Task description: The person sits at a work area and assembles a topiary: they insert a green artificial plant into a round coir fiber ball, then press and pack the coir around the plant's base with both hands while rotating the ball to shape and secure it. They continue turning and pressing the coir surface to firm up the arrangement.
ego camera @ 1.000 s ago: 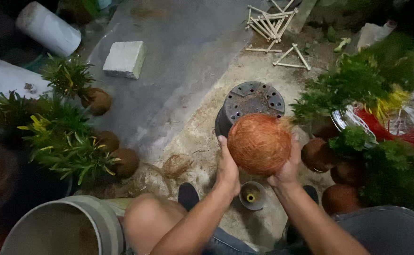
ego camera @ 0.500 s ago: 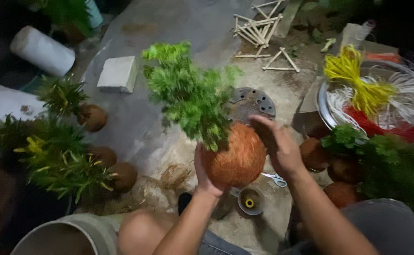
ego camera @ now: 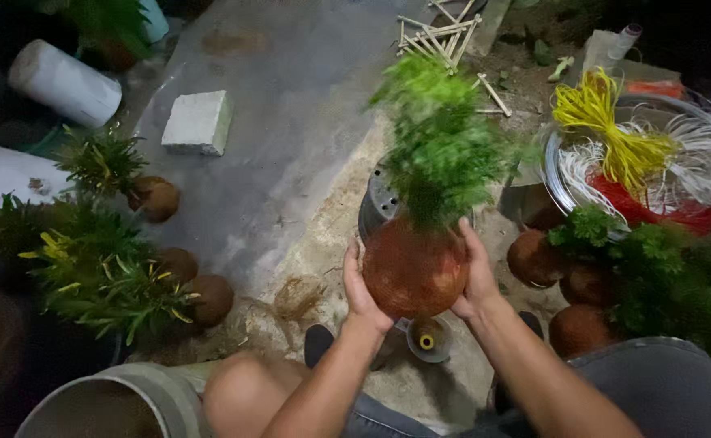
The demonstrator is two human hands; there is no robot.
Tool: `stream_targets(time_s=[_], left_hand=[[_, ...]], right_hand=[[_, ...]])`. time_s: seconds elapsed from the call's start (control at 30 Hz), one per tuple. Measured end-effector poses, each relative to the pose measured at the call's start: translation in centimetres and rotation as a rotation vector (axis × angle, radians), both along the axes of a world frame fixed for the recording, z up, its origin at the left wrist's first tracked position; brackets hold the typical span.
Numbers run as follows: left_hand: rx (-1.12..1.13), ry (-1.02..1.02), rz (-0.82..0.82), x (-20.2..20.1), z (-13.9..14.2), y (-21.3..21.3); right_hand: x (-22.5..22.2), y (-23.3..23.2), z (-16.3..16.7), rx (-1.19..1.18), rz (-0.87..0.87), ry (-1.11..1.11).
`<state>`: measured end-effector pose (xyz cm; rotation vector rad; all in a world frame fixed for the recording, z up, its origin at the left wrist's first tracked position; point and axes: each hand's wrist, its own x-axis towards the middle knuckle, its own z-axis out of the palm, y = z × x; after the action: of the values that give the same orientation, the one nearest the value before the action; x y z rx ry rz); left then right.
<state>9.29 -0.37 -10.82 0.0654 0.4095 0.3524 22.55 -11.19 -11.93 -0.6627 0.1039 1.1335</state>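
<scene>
- Brown, fibre-wrapped root ball [ego camera: 412, 272] with a bushy green plant [ego camera: 441, 146] on top sits upright between both hands, held above the concrete floor [ego camera: 282, 162].
- Left hand [ego camera: 359, 288] presses the ball's left side, fingers curled around it; right hand [ego camera: 475, 272] cups the right side, fingers likewise closed on it.
- Just behind the ball stands a dark perforated pot [ego camera: 380, 203]; a small spool [ego camera: 427, 339] lies on the floor below it.
- Toward the floor's right edge, a round basin [ego camera: 570, 191] holds yellow, white and red strings, with more wrapped plant balls [ego camera: 534, 258] beside it.
- Near the left edge, spiky plants [ego camera: 100, 268] on similar balls cluster by a white block [ego camera: 199, 122] and a grey bucket [ego camera: 149, 385].
</scene>
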Motion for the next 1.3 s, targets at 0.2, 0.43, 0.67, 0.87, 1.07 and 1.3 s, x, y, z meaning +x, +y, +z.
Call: stream_targets(time_s=[0.2,0.43,0.67,0.87,1.07,1.3], left_hand=[[0.383,0.250,0.101,0.1,-0.4,-0.4],[0.183,0.201,0.121,-0.6,-1.0,-0.4],[0.165,0.122,0.107,-1.1,-0.7,0.3],[0.173,0.193,0.249,-0.5,-1.2,-0.6],[0.229,0.203,0.274,-0.3,-2.0,-2.1],[0.210,0.216,0.338,0.1,-1.1,-1.3]], right_hand=[[0.2,0.1,-0.1,-0.068,0.092,-0.077],[-2.0,0.6,0.4,-0.103,-0.024,-0.293],[-3.0,0.4,1.2,0.038,0.008,-0.161],[-4.2,0.0,1.4,-0.091,-0.167,-0.325],[-4.8,0.2,0.9,-0.103,-0.196,-0.236],[-4.2,0.7,1.0,-0.127,-0.135,-0.174]])
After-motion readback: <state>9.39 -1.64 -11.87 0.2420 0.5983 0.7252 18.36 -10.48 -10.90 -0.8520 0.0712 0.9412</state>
